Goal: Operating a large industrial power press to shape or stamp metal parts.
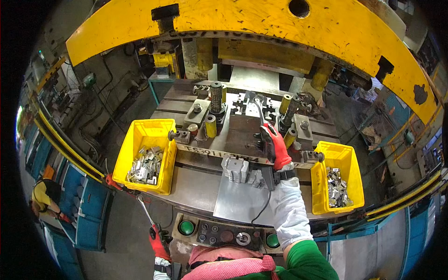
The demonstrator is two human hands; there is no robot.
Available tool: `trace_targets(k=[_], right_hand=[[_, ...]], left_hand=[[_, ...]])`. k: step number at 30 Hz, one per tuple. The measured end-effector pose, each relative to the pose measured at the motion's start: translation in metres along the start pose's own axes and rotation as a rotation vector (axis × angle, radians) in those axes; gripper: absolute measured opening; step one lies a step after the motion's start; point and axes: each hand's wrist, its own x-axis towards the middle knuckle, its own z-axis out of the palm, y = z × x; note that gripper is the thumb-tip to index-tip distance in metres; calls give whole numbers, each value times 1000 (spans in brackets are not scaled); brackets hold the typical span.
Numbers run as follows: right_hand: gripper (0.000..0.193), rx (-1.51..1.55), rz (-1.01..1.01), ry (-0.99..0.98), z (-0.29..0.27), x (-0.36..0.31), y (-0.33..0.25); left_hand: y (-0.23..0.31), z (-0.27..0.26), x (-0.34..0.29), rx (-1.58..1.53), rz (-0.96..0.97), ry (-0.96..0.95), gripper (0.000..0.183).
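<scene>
My right hand (274, 143), in a red and black glove, reaches into the press over the die. It closes around a slim metal tool (259, 111) whose rounded end rests at a bright metal piece (252, 108) between the die blocks. Low at the left, my left hand (160, 243), gloved alike, grips a long silver tool (145, 211) with a ring-like end, pointing up and away from me. Neither tool's exact kind can be made out. Stacked bent metal parts (235, 169) stand on a shiny plate (238, 198) near my right wrist.
Yellow bins of metal pieces flank the die, one left (169, 170) and one right (357, 186). Guide posts (216, 95) rise around the die under the yellow press beam (261, 16). A control panel (228, 235) with green buttons lies close to me. Another person (44, 193) bends at far left.
</scene>
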Motion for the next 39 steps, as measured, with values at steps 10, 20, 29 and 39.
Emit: trace_targets(k=[10, 20, 29, 39], right_hand=[[29, -654, -99, 30, -16, 6, -30], [31, -650, -158, 71, 3, 15, 4], [31, -192, -16, 325, -8, -64, -44], [62, -533, 78, 1334, -161, -405, 96]], left_hand=[[-7, 3, -7, 19, 1, 38, 42], [-10, -6, 2, 34, -7, 0, 42], [-62, -28, 44, 98, 10, 54, 38], [-152, -2, 120, 841, -72, -8, 62]])
